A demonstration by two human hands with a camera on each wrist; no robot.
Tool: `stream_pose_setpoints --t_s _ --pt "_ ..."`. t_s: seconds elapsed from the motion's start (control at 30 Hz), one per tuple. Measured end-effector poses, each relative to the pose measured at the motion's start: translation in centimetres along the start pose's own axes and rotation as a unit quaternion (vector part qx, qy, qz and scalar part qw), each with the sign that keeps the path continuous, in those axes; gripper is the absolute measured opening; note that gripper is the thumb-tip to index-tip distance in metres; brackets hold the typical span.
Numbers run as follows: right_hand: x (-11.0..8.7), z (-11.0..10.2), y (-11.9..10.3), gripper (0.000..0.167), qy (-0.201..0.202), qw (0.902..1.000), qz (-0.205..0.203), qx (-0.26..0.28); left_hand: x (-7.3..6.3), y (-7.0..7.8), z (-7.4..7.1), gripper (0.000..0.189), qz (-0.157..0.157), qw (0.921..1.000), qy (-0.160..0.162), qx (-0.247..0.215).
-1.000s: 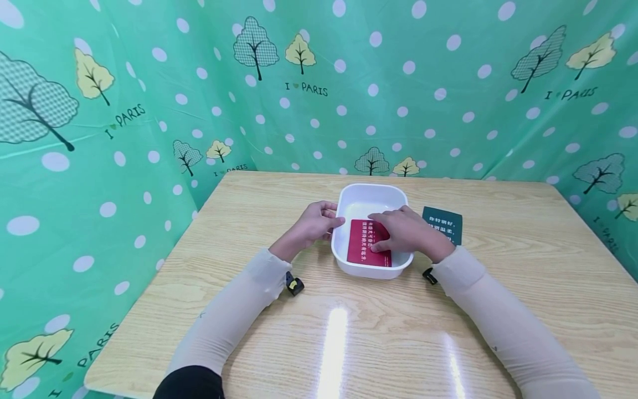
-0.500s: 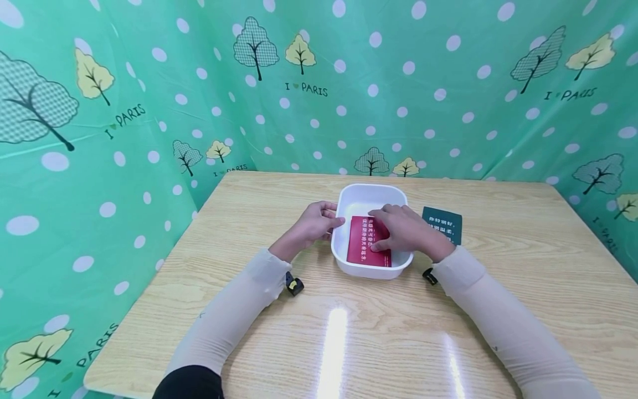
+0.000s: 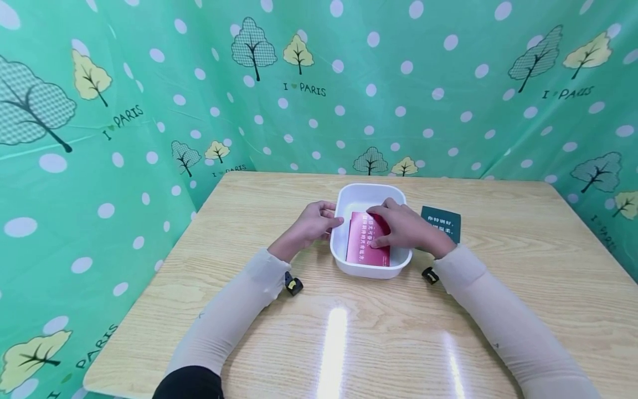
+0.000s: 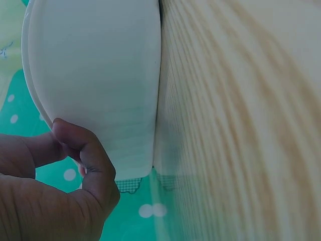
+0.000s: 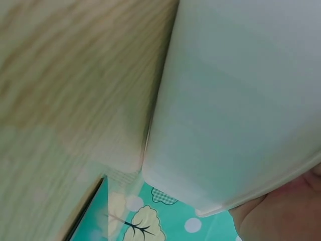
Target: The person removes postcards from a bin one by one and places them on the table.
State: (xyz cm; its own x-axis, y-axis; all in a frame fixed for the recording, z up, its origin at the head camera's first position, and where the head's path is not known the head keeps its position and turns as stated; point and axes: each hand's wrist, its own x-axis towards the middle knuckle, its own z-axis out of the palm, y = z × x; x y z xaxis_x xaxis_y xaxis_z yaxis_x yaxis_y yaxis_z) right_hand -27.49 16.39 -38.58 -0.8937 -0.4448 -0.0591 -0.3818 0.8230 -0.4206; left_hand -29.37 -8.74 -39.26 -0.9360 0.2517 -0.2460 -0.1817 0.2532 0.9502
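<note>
A white rectangular plastic basin (image 3: 369, 271) stands on the table in the head view. My left hand (image 3: 315, 221) holds its left rim, thumb curled over the edge, as the left wrist view also shows with the thumb (image 4: 85, 150) at the basin wall (image 4: 95, 80). Inside the basin, my right hand (image 3: 402, 224) grips a red notebook (image 3: 360, 246) with white lettering by its right side, thumb near and fingers at the far edge. The notebook is slightly tilted; a darker edge shows beneath its left side. In the right wrist view the basin wall hides most of this hand (image 5: 286, 211).
A dark green notebook (image 3: 443, 219) with white lettering lies right of the basin, partly behind the right wrist. Small black strap pieces show by the left wrist (image 3: 293, 284) and right wrist (image 3: 430, 275). A green patterned curtain (image 3: 309, 127) hangs behind the wooden table (image 3: 279, 343).
The red notebook has risen a little and tilted, its face now catching more light. My right hand has moved slightly up with it. The left hand keeps its place on the basin.
</note>
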Motion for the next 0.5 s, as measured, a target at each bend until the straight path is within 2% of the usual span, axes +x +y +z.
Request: stream_pose_setpoints --t_s 0.3,0.5 --pt "0.30 -0.21 0.29 0.076 0.005 0.9990 -0.037 0.023 -0.21 0.09 -0.01 0.041 0.003 1.0000 -0.003 0.002" --pt "0.23 -0.39 0.39 0.063 0.015 0.9970 -0.038 0.065 -0.30 0.25 0.02 0.043 0.001 1.0000 -0.003 -0.001"
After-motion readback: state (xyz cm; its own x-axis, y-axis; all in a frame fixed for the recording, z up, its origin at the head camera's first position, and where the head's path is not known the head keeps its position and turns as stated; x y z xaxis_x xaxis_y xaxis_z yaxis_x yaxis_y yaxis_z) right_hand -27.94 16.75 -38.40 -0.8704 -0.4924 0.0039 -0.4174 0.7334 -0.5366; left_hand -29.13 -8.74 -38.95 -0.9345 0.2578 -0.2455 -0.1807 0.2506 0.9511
